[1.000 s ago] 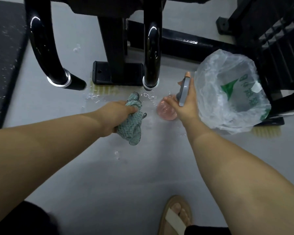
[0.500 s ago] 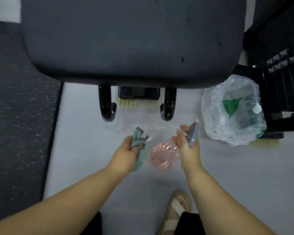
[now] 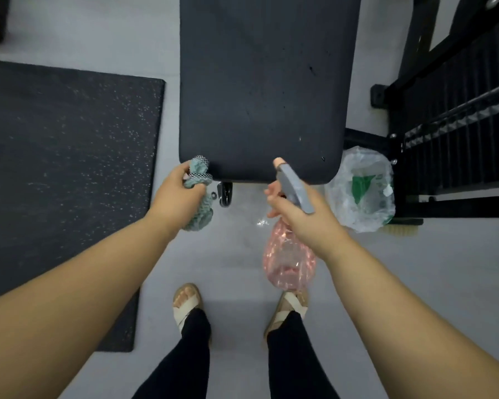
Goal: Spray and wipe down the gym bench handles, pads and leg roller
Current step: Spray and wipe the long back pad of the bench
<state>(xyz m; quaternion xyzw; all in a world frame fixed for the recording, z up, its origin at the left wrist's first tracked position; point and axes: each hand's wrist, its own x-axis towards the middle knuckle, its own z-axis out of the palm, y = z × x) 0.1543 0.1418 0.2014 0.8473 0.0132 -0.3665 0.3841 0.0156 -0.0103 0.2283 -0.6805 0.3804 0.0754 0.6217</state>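
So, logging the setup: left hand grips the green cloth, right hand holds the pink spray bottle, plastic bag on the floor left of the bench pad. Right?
No: the head view shows the plastic bag on the floor right of the bench pad, not left. The left hand does grip the green cloth and the right hand the pink spray bottle.

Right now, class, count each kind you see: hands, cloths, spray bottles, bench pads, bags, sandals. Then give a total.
hands: 2, left hand and right hand
cloth: 1
spray bottle: 1
bench pad: 1
bag: 1
sandals: 2, left sandal and right sandal
total: 8
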